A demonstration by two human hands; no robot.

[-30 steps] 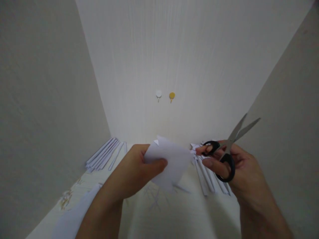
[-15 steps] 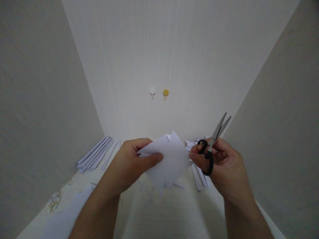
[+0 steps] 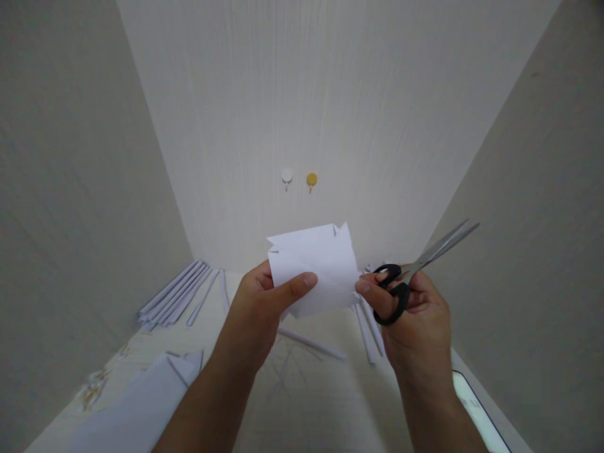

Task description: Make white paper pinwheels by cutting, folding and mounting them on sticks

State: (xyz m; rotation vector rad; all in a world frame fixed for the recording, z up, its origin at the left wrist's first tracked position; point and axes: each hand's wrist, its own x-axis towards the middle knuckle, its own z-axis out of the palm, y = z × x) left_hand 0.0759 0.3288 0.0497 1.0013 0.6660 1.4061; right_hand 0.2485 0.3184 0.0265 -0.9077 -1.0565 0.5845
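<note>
My left hand [image 3: 271, 302] grips a folded piece of white paper [image 3: 316, 258], its thumb flat across the front and the fingers hidden behind. The paper has notched corners at its upper left and upper right. My right hand [image 3: 415, 321] has black-handled scissors [image 3: 415, 267] hooked over its fingers, with the slightly parted blades pointing up and to the right, away from the paper. The right thumb and a fingertip also pinch the paper's right edge.
Several rolled paper tubes [image 3: 177, 292] lie at the far left, and more tubes [image 3: 370, 333] at the right behind my right hand. One thin paper tube [image 3: 311, 344] lies below the paper. White sheets [image 3: 136, 402] rest at the near left; a lit phone [image 3: 479, 412] is at the near right.
The paper has been raised and turned, so its top edge now lies nearly level. The scissors have swung clockwise, their tips further right. The phone has come into view.
</note>
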